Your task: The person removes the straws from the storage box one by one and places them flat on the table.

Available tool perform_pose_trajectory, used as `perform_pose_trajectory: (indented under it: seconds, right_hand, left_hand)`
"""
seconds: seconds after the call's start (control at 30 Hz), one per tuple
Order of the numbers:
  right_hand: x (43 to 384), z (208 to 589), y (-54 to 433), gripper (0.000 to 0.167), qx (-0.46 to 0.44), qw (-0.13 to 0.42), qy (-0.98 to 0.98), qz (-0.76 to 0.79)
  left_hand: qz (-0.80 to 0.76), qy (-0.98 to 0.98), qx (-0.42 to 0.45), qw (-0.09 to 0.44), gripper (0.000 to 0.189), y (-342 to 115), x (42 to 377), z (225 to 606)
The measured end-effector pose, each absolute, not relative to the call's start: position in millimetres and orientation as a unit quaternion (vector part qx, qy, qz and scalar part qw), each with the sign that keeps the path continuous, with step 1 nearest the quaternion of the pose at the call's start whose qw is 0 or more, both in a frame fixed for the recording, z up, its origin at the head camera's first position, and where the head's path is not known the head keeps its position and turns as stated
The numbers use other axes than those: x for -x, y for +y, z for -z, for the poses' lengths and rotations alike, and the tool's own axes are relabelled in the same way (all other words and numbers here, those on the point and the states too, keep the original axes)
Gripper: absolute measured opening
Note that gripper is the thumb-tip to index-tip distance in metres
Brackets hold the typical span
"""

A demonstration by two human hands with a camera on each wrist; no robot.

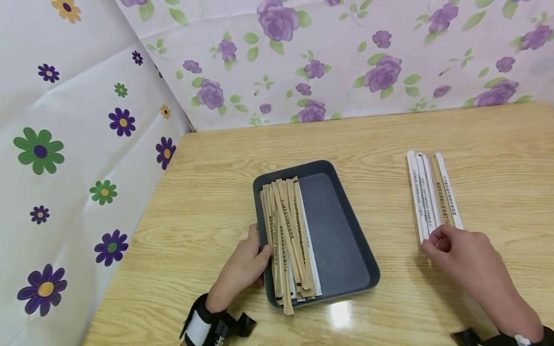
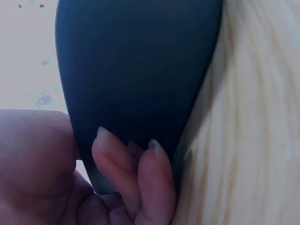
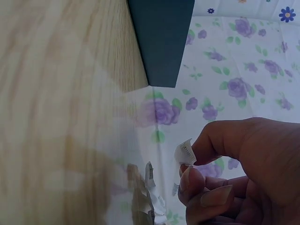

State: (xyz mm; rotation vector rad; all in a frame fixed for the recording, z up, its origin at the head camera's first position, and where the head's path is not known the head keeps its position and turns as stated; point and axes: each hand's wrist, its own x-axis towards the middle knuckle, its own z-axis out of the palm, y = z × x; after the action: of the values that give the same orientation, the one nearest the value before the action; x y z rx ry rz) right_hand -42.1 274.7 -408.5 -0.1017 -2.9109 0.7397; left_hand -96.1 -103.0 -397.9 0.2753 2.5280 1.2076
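Observation:
A dark grey tray (image 1: 339, 235) lies on the table. Paper-wrapped straws (image 1: 283, 226), mostly brown with some white beneath, fill its left side. My left hand (image 1: 242, 262) grips the tray's left edge, thumb at the rim; in the left wrist view its fingers curl against the dark outer wall (image 2: 136, 70). Right of the tray lies a row of wrapped straws, white ones (image 1: 426, 192) and a brown one (image 1: 442, 197). Over their near ends, my right hand (image 1: 469, 254) pinches a white straw wrapper's end (image 3: 186, 152) between thumb and forefinger.
The wood-grain table (image 1: 207, 178) meets a purple-flowered covering (image 1: 337, 62) at the back. A white sheet with coloured flowers (image 1: 73, 158) hangs along the left side. One brown straw's end sticks out over the tray's near rim.

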Motion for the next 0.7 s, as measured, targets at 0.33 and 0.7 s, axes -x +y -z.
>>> perform_pose_trajectory:
  seconds: [0.33,0.7]
  right_hand:
    - [43.7,407.0,273.7,0.013,0.034,0.046,-0.968,-0.243]
    - [40.8,407.8,275.2,0.018,0.035,0.026,-0.973,-0.225]
  left_hand:
    - [-0.42,0.888,-0.097,0.157,0.046,-103.0,97.0,397.5]
    - [-0.429,0.884,-0.1,0.158,0.048,-103.4,96.5,399.7]
